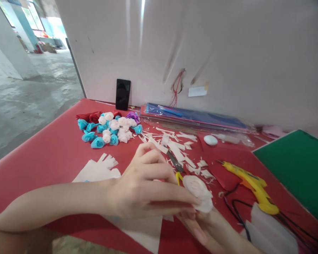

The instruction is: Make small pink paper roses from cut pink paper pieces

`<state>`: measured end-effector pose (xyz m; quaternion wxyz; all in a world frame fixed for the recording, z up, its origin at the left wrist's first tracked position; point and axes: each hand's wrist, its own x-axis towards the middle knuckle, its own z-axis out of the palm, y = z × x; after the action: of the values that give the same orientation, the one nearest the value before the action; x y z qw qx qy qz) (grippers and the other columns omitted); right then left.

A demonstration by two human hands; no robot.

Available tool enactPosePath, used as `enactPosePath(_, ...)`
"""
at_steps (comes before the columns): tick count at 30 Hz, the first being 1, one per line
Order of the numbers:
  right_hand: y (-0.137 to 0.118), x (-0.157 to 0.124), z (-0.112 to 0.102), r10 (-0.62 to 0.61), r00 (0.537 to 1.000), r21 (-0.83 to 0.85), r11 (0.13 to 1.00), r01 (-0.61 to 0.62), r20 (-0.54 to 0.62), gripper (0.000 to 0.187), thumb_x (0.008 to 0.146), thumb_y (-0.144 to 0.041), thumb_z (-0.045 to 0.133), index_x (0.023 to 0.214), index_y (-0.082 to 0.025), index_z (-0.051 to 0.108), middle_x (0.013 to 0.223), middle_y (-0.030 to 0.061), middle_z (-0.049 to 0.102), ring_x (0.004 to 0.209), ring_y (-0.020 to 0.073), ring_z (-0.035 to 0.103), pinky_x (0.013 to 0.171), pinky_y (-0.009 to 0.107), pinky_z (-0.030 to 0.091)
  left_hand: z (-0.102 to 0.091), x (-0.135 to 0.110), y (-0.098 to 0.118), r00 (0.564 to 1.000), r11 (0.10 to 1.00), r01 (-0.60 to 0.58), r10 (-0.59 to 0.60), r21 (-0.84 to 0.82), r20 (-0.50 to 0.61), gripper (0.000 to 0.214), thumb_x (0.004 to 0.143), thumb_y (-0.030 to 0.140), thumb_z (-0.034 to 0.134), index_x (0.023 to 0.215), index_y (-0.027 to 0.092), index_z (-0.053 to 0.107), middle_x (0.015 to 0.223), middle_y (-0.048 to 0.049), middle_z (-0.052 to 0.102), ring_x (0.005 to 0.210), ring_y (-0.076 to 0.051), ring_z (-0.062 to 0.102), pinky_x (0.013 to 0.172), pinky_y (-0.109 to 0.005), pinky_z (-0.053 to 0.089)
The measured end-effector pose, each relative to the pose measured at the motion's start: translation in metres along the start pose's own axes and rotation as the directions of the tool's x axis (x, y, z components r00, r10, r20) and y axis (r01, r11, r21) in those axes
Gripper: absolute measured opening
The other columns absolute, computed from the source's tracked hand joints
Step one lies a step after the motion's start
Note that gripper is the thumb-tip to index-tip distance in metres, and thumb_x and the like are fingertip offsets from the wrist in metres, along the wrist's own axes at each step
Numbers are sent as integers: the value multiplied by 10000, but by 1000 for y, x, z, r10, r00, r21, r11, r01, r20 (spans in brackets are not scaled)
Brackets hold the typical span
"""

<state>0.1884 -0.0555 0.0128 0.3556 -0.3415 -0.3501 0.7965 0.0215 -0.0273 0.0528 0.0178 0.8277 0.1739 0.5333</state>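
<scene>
A pale pink rolled paper rose (198, 192) sits between my two hands above the red table (47, 155). My left hand (145, 190) reaches across from the left, its fingers closed on the rose's side. My right hand (212, 231) comes up from the lower edge and pinches the rose from beneath. Just behind the rose lie scissors (176, 165) with yellow handles among white paper scraps (175, 144).
A pile of blue, pink, red and purple paper roses (108, 128) lies at the back left. A yellow glue gun (251, 185) with a black cord rests at right, beside a green sheet (299, 165). Packaged coloured paper (193, 118) and a black phone (122, 94) stand against the wall.
</scene>
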Motion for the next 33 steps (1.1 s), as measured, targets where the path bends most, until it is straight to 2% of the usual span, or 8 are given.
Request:
enactPosePath(5, 4, -1, -6, -1, 1000, 5, 1000, 1, 3, 226, 531, -391, 774, 564, -217, 635, 511, -54, 551, 345, 65, 440, 656, 268, 446, 1, -2, 0, 1000, 1000, -17, 18, -19, 18, 115, 804, 203, 557, 706, 186, 615, 539, 42, 516, 600, -107, 397, 666, -309, 345)
enactPosePath(14, 4, 0, -3, 3, 999, 7, 1000, -4, 52, 218, 552, -405, 761, 558, -212, 658, 431, -60, 514, 330, 61, 435, 554, 222, 432, 2, -1, 0, 1000, 1000, -12, 12, -8, 6, 112, 801, 206, 557, 699, 189, 601, 519, 51, 504, 583, -105, 421, 659, -313, 350)
enactPosePath(20, 6, 1, -4, 1, 998, 14, 1000, -2, 68, 225, 574, -411, 747, 536, -214, 644, 402, -89, 430, 286, 24, 291, 504, 206, 413, 1, -3, -1, 998, 998, -55, 55, 40, 9, 123, 805, 178, 552, 723, 224, 632, 488, 66, 474, 586, -99, 438, 687, -318, 338)
enactPosePath(25, 8, -1, -2, -7, 996, -3, 1000, 7, 84, 226, 603, -407, 733, 541, -208, 644, 353, -97, 405, 291, 29, 280, 670, 247, 431, 0, -3, -1, 998, 998, -54, 53, 28, 21, 124, 792, 173, 565, 685, 199, 623, 488, 52, 497, 596, -104, 424, 675, -314, 340)
enactPosePath(28, 7, -2, 0, -16, 993, -3, 1000, 16, 113, 254, 599, -419, 731, 514, -203, 628, 352, -100, 387, 280, 13, 267, 561, 199, 409, 0, -3, 0, 999, 998, -53, 53, 46, 10, 101, 775, 177, 575, 681, 191, 609, 496, 49, 512, 583, -108, 410, 666, -323, 339)
enactPosePath(31, 6, -1, 1, -30, 992, 9, 1000, 30, 122, 264, 578, -431, 737, 517, -203, 620, 409, -89, 405, 280, 9, 294, 385, 160, 292, 3, -4, 1, 999, 997, -42, 44, 64, -19, 82, 756, 180, 573, 676, 177, 588, 497, 44, 520, 566, -111, 388, 636, -326, 336)
enactPosePath(33, 6, 1, 0, -44, 991, 13, 999, 43, 123, 291, 543, -463, 745, 517, -202, 618, 426, -83, 416, 290, 15, 323, 367, 162, 258, 5, -5, 2, 998, 997, -29, 32, 72, -47, 80, 746, 184, 572, 667, 171, 573, 501, 42, 526, 560, -112, 381, 621, -326, 331)
